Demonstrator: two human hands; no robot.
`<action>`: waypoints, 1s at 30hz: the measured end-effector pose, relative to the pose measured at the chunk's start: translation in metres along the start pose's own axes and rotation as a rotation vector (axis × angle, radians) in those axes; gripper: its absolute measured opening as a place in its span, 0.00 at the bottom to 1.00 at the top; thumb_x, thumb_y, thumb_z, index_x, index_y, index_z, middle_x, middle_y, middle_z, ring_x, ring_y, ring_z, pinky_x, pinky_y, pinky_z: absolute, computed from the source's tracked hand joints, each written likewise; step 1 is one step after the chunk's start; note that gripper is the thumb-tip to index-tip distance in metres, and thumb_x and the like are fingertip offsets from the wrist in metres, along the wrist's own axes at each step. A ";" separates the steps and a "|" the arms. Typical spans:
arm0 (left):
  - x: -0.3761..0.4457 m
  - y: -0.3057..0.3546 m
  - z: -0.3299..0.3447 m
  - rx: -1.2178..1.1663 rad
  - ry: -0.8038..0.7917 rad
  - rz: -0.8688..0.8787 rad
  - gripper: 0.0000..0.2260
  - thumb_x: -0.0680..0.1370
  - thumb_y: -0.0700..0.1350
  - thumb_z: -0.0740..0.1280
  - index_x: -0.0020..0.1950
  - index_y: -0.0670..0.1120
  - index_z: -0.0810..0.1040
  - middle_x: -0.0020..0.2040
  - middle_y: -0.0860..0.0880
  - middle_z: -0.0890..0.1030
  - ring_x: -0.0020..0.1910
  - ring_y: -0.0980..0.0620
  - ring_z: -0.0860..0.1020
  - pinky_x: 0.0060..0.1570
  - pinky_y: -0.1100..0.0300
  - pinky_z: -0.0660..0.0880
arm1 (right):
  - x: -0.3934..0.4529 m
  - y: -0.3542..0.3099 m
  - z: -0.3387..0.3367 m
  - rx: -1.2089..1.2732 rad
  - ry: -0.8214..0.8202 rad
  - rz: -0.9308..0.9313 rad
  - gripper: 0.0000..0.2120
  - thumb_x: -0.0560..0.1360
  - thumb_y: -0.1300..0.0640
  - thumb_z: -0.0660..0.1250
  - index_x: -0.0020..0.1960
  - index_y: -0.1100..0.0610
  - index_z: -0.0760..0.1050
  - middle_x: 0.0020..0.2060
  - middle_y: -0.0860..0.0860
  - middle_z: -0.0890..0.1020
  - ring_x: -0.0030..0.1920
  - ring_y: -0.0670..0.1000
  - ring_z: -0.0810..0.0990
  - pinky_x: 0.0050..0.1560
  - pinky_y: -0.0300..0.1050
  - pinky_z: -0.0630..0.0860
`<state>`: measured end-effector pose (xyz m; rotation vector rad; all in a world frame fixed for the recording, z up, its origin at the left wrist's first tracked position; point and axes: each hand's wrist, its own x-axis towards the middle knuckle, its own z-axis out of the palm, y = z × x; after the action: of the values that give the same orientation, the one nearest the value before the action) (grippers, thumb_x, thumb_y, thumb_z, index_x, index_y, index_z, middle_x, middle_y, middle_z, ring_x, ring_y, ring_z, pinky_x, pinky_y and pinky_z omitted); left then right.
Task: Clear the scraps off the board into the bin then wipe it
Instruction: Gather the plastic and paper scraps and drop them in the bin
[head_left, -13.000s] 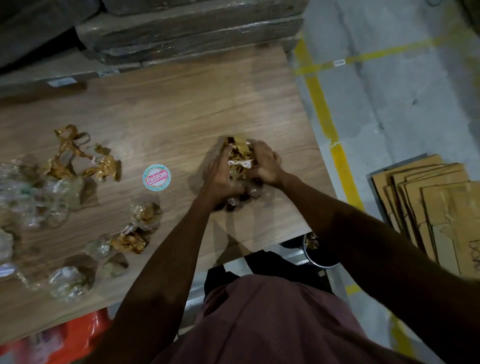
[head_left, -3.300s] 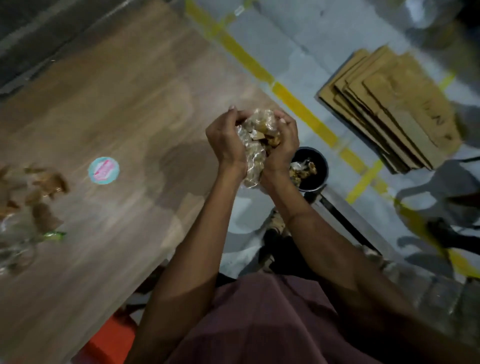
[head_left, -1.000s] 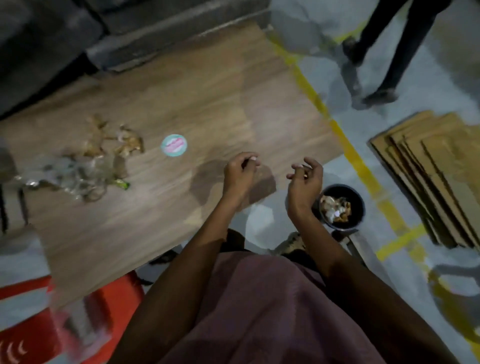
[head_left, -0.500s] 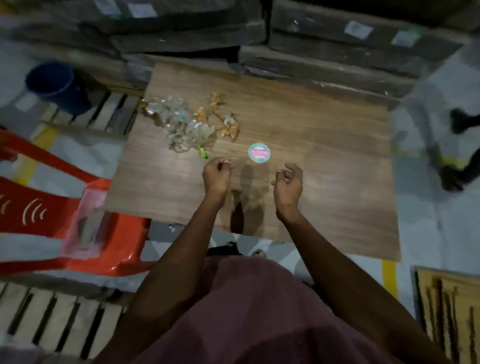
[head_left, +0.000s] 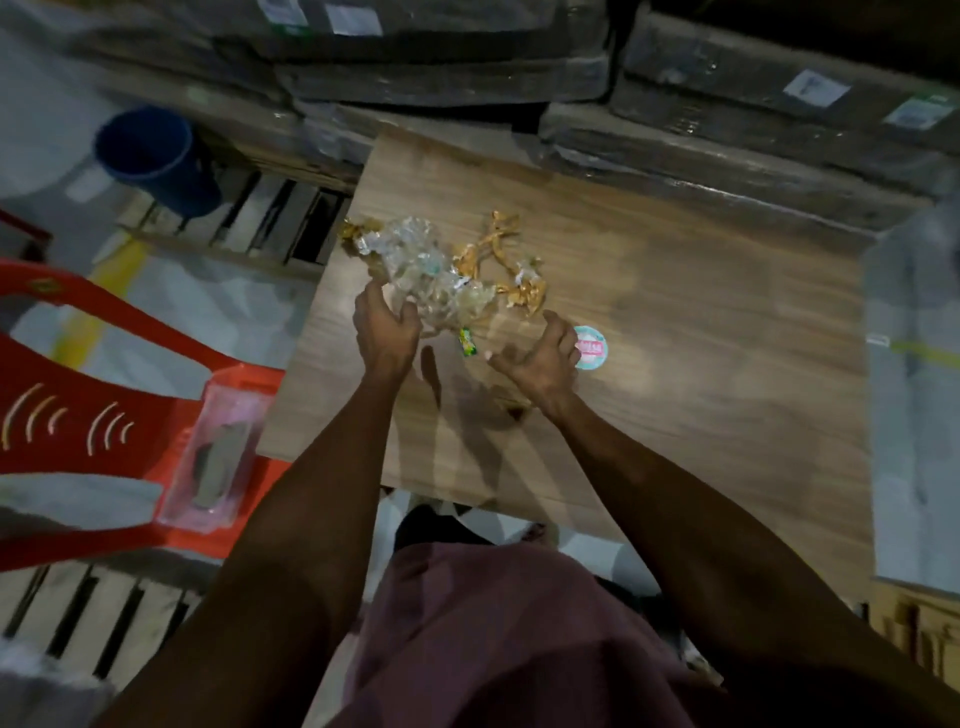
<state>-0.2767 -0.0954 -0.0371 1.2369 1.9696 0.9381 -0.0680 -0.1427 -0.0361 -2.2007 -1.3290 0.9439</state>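
A pile of scraps (head_left: 436, 270), clear crinkled plastic and gold wrappers, lies on the far left part of the wooden board (head_left: 701, 332). My left hand (head_left: 385, 325) touches the near left edge of the pile, its fingers curled against the plastic. My right hand (head_left: 543, 356) hovers open just right of the pile, fingers spread, holding nothing. A small green wrapper (head_left: 467, 343) lies between the two hands. A round teal and pink sticker (head_left: 590, 348) sits on the board beside my right hand. The bin is out of view.
A red plastic chair (head_left: 78, 415) with a clear packet (head_left: 213, 462) on its seat stands left of the board. A blue bucket (head_left: 156, 158) rests on a wooden pallet (head_left: 270, 218) at the far left. Wrapped flat boxes (head_left: 519, 57) are stacked behind the board.
Both hands have reached forward and left to the scrap pile; my left hand now touches it. Earlier, a bundle of scraps was carried to the bin and dropped there.
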 end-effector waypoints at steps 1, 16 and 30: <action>0.009 -0.006 -0.001 0.024 -0.021 0.001 0.24 0.80 0.44 0.67 0.75 0.41 0.69 0.69 0.37 0.73 0.69 0.38 0.71 0.65 0.49 0.70 | 0.004 -0.008 0.010 -0.039 -0.010 0.008 0.54 0.64 0.39 0.81 0.79 0.51 0.55 0.78 0.58 0.56 0.75 0.64 0.59 0.73 0.60 0.61; 0.137 -0.017 -0.010 0.122 -0.159 0.200 0.40 0.75 0.70 0.60 0.82 0.51 0.60 0.82 0.36 0.55 0.80 0.35 0.55 0.74 0.36 0.57 | 0.046 -0.036 0.071 -0.397 0.199 0.228 0.59 0.64 0.29 0.75 0.82 0.48 0.45 0.82 0.58 0.47 0.79 0.65 0.55 0.72 0.67 0.63; 0.113 -0.010 0.031 0.091 -0.287 0.268 0.35 0.77 0.69 0.57 0.76 0.49 0.67 0.66 0.41 0.74 0.66 0.40 0.72 0.67 0.44 0.68 | 0.072 -0.057 0.056 0.309 0.645 0.221 0.25 0.77 0.42 0.56 0.52 0.61 0.80 0.51 0.59 0.80 0.53 0.61 0.76 0.58 0.60 0.73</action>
<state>-0.2987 0.0129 -0.0773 1.6195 1.6646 0.7514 -0.1201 -0.0526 -0.0634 -2.1580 -0.6110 0.4009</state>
